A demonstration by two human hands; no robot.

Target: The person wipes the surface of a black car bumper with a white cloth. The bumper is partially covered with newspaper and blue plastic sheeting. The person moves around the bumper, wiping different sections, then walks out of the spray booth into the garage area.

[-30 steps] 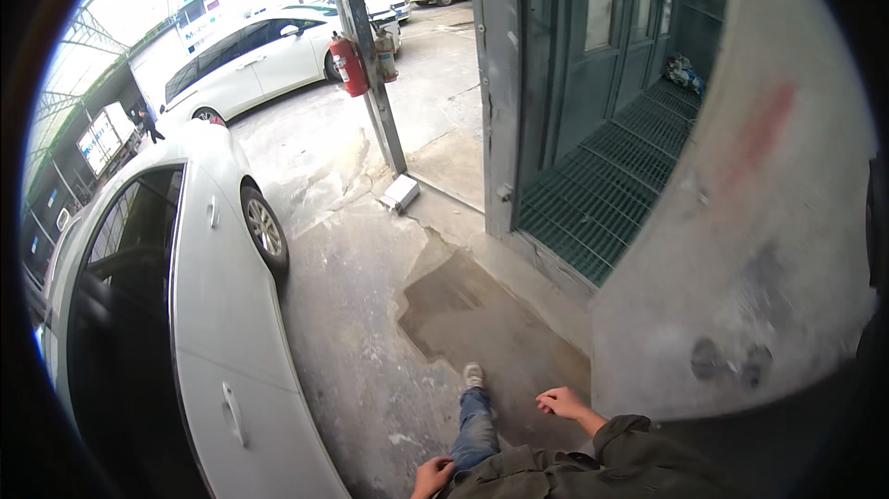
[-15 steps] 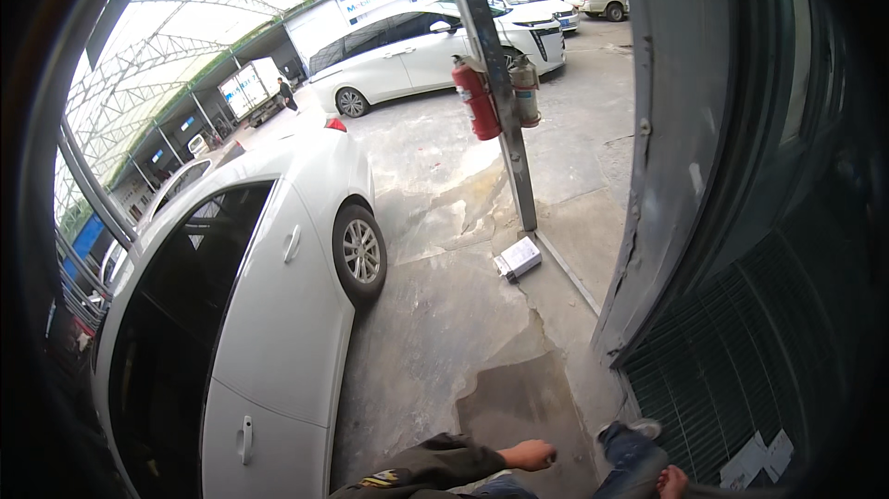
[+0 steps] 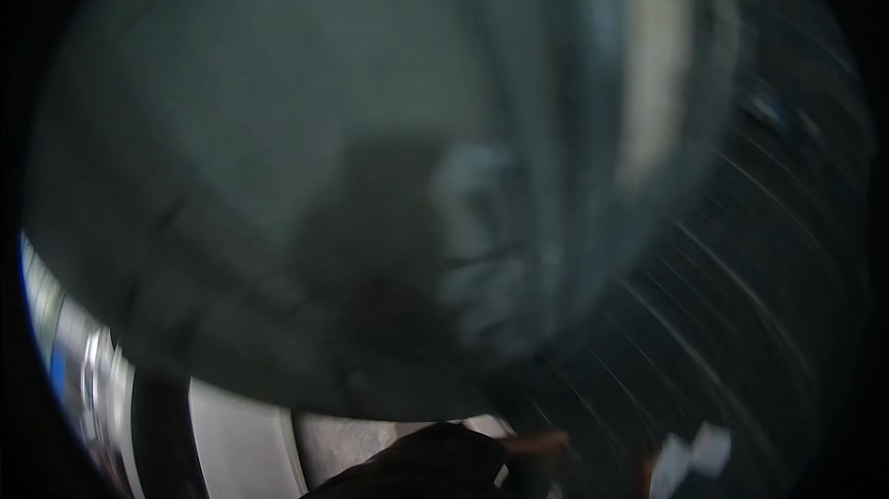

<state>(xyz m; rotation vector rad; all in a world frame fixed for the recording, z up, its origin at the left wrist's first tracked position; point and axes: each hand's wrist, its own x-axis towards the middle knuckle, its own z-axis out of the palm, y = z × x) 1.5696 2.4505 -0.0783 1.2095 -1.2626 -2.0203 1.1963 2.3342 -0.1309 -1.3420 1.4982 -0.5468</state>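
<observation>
A large, dark grey-green panel [image 3: 306, 82] fills most of the head view, too smeared to name closely. My left forearm in its dark sleeve [image 3: 417, 462] comes in at the bottom. My left hand [image 3: 537, 446] stretches rightward below the panel's lower edge; motion blur hides its fingers. A sliver of my right hand [image 3: 645, 476] shows at the bottom, beside some white sheets [image 3: 690, 457]. I cannot make out anything held in either hand.
Dark ribbed flooring [image 3: 685, 332] runs along the right side. At the lower left, part of the white car [image 3: 241, 443] shows past the panel. A pale upright strip [image 3: 653, 64] stands at the upper right.
The view has swung right and moved close to the dark panel. It now covers the yard, the post with the fire extinguishers and most of the white car.
</observation>
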